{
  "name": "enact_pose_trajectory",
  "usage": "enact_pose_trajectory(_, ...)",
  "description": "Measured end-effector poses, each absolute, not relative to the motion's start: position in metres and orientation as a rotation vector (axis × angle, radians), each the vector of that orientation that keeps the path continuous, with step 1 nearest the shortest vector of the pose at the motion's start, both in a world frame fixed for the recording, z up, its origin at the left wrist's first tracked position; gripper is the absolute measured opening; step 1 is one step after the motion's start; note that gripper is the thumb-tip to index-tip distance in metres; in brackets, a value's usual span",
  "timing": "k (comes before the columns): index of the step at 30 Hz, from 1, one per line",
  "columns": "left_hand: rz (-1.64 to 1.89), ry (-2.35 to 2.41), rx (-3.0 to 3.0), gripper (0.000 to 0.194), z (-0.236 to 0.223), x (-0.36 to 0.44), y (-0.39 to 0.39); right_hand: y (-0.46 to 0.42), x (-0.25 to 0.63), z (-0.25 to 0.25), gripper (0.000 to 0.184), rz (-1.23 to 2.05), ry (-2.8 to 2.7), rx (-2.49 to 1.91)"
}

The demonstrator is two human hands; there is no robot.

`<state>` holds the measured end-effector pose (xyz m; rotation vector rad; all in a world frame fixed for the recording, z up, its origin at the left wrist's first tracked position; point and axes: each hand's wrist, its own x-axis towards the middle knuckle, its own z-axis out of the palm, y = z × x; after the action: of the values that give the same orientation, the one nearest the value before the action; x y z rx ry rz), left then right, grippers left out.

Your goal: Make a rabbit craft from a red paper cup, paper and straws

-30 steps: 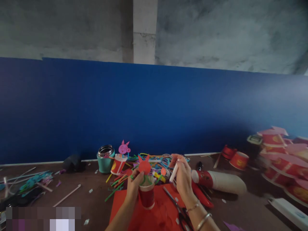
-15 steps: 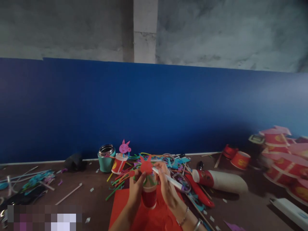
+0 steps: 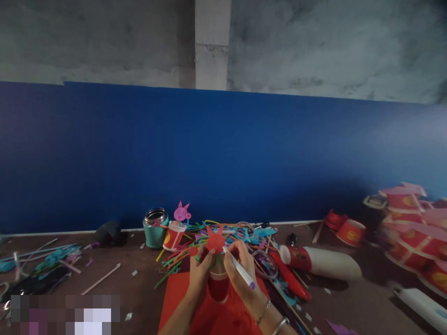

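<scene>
The gold print on the farther cup (image 3: 173, 236) is too blurred to read. The left hand (image 3: 200, 271) pinches the upright, eared red cutout (image 3: 215, 239) above the nearer cup (image 3: 218, 289); the right hand (image 3: 241, 266) grips the white marker (image 3: 240, 268), slanting from far-left tip at the cutout to near-right purple end. Brown tabletop (image 3: 146, 279) shows left of the red sheet (image 3: 176, 293)

No readable text. Yellow prints on the upright red cup (image 3: 173, 237) at left, the tilted red cup (image 3: 352, 232) and the stacked cups (image 3: 401, 202) at right: too small/soft to decipher. White case (image 3: 421, 304), lower right: bluish mark, illegible. Bottle's red band (image 3: 302, 258): pattern blurred. White pen (image 3: 240, 271): can't make out any lettering.
</scene>
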<state>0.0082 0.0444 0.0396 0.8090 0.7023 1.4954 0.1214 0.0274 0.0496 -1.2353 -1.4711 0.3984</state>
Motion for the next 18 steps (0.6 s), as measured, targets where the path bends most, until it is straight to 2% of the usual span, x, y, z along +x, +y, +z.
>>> enact_pose_trajectory(18,1.474,0.734,0.834,0.018,0.037,0.0082,0.0456,0.0273,0.1224,0.0488,0.014,0.418,-1.493,-1.252)
